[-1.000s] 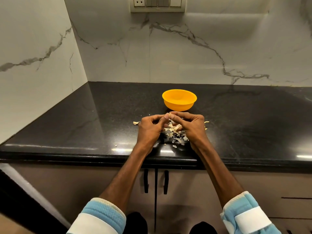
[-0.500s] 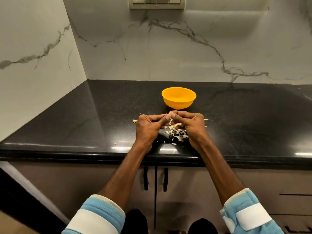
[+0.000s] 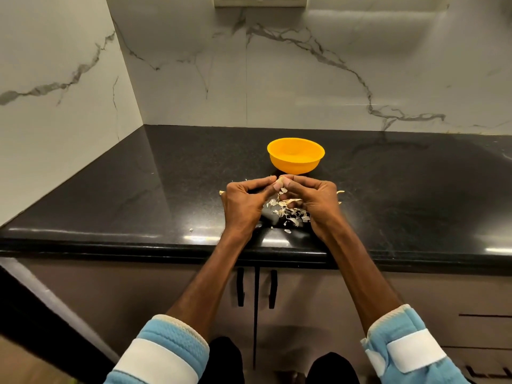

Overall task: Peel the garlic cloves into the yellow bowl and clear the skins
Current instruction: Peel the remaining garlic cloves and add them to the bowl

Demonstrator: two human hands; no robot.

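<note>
Little has shifted since the earlier frames: both hands stay pressed together above the pile of skins, the bowl sits where it did, and only the view has dipped a touch, cutting the switch plate (image 3: 260,0) at the top edge

The left hand (image 3: 243,206) and right hand (image 3: 318,203) meet fingertip to fingertip, fingers curled, pinching a small pale garlic clove (image 3: 280,180) between them, just this side of the yellow bowl (image 3: 296,165). The clove is mostly hidden by the fingers, so how much skin remains on it cannot be told. Loose skins (image 3: 288,210) lie scattered on the black counter (image 3: 138,206) beneath and between the wrists, with a few strays out to either side

The step in hand looks like stripping this clove. To do it well, one hand should hold the clove steady while the other thumbnail lifts the papery edge and peels it off in long strips, letting them fall onto the existing pile instead of spreading wider. Once bare, the clove needs only a short reach forward to drop into the bowl
</note>
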